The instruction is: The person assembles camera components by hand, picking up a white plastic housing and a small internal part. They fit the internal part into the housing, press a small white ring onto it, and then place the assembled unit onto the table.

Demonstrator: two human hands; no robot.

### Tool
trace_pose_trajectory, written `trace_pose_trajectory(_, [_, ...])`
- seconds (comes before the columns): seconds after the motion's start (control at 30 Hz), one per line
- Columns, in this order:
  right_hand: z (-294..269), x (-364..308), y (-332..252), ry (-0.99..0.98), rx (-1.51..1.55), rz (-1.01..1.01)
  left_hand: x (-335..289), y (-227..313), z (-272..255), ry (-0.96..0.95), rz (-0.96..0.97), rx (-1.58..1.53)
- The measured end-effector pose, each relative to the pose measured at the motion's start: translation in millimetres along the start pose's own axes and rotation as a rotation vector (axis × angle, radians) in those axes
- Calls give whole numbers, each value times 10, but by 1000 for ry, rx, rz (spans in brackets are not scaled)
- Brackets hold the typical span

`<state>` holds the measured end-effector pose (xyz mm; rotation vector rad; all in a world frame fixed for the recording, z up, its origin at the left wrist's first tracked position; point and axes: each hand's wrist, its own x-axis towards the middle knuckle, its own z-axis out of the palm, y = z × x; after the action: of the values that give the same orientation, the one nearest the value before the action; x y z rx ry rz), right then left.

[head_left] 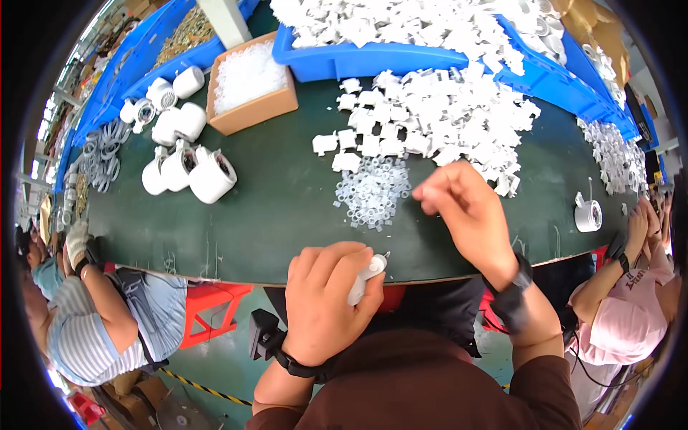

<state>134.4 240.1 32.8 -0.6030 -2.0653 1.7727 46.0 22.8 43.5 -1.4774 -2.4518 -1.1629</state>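
Note:
At the table's near edge my left hand [326,297] is closed around a white plastic housing [369,276], mostly covered by the fingers. A thin pointed bit sticks out at its top. My right hand [469,211] is raised just right of a heap of small translucent rings [374,192], thumb and forefinger pinched together. Whatever may be between those fingertips is too small to tell. Behind the rings spreads a big pile of small white plastic parts [444,115], reaching back to a blue bin.
Several white round housings [213,175] stand at the left, near grey rings [107,154] and a cardboard box [254,115] of clear pieces. A blue bin [315,64] heaped with white parts lines the back. One housing [588,215] stands right. Co-workers sit on both sides.

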Motion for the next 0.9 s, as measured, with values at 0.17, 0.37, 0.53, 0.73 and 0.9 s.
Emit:
trace_pose_trajectory(0.17, [224,-443,-270,-237,268,137,15,-21,-15,-18,7,-16])
trace_pose_trajectory(0.37, [324,-418,-58,-359,332,-7,-24,-61,9,-3,14,-23])
trace_pose_trajectory(0.53, [317,-345,-132,-417,441,288,-58,-106,52,39,59,-40])
trace_pose_trajectory(0.73, [400,-427,-83,-391,335,201,-90,-72,107,77,84,-40])
trace_pose_trajectory(0.9, [418,-439,-88,-340,552,276,-146,-103,147,161,67,-17])
